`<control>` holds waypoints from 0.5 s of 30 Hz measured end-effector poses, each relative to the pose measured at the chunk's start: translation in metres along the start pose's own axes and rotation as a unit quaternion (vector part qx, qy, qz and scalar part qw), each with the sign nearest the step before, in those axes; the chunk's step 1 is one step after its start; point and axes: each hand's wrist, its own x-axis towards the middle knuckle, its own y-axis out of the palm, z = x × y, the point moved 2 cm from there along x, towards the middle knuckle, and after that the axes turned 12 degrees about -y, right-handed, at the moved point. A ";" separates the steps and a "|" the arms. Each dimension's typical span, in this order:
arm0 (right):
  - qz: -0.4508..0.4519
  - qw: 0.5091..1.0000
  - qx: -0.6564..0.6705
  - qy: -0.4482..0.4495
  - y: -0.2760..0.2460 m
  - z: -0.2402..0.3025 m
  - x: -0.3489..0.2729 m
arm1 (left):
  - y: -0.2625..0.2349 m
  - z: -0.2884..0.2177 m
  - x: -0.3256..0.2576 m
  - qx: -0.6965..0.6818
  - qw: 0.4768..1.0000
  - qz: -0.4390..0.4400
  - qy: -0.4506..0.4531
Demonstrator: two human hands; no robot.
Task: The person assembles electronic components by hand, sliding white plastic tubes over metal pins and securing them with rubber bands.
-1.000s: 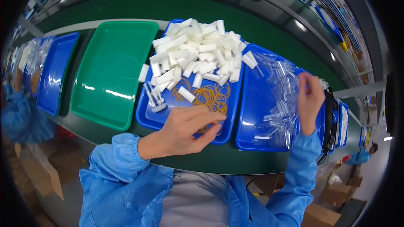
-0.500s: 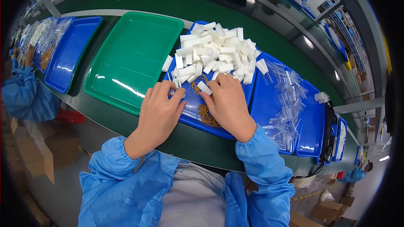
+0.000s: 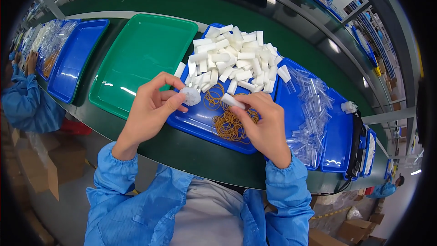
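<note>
Held a small white bundle (image 3: 190,95) in the left hand (image 3: 150,109) fingers and one white piece (image 3: 232,101) pinched shut in the right hand (image 3: 264,125), above the blue tray (image 3: 195,120) of rubber bands (image 3: 227,120); probably light, a bit squashy, best gripped around the middle.

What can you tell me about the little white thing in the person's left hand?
The small white piece is roundish and looks like foam or soft plastic, with a bumpy edge. The left hand pinches it between thumb and fingers, holding it just above the near-left corner of the blue tray, beside the tan rubber bands. Finer detail is too small to tell.
</note>
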 end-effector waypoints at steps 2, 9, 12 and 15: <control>-0.027 0.998 0.053 0.038 -0.011 0.001 -0.006 | 0.003 -0.003 0.010 0.010 0.999 0.041 -0.010; -0.167 0.967 0.164 0.101 -0.025 -0.019 -0.032 | 0.037 -0.007 0.047 -0.122 0.969 0.194 -0.096; -0.223 0.940 0.218 0.137 -0.030 -0.023 -0.043 | 0.055 -0.005 0.060 -0.140 0.952 0.243 -0.126; -0.266 0.909 0.270 0.173 -0.037 -0.031 -0.051 | 0.066 -0.002 0.067 -0.162 0.935 0.277 -0.151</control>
